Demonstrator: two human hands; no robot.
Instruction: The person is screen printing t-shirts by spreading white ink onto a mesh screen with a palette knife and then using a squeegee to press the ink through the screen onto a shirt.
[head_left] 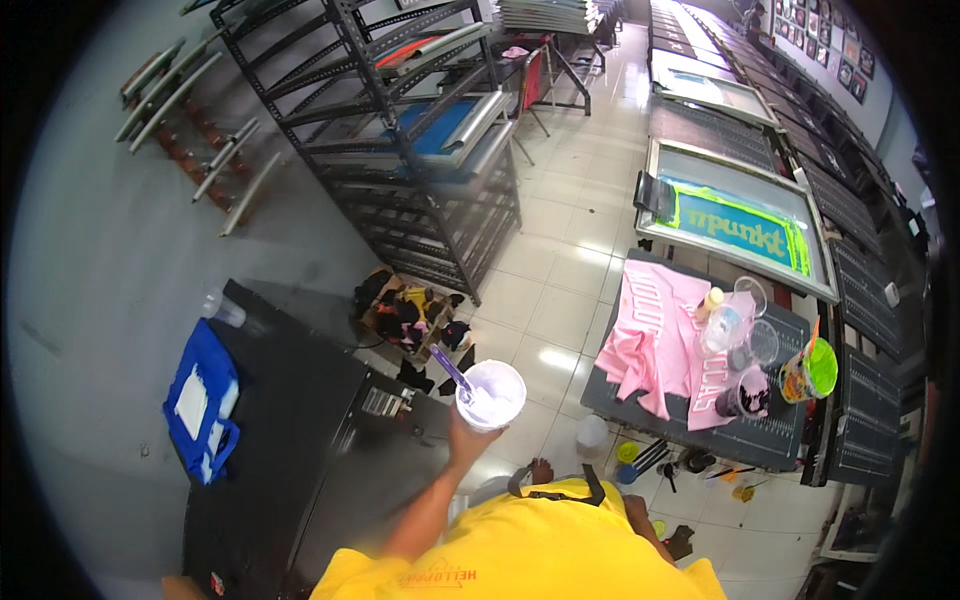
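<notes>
Big pale yellow letters make one word on the blue part of the screen [735,228] at the upper right. The pink cloth [648,318] below it has rows of pale capital letters. Small orange letters sit on the yellow shirt [530,550] at the bottom.

Left hand [470,440]: most fingers are concealed by the white tub [514,406], whose base is also hidden. The lower end of the purple spatula [448,366] is obscured by the pale paste [484,384]. Right of the body, 1 bare limb [648,525] is partly covered by the yellow shirt [500,545], itself cut off by the lower edge. The black rack [375,90] is truncated above. The pink cloth [648,320] is partly hidden beneath clear cups [763,342]. The wall pictures [846,74] are too small to interpret; the boxed scraps [410,312] are indistinct.
</notes>
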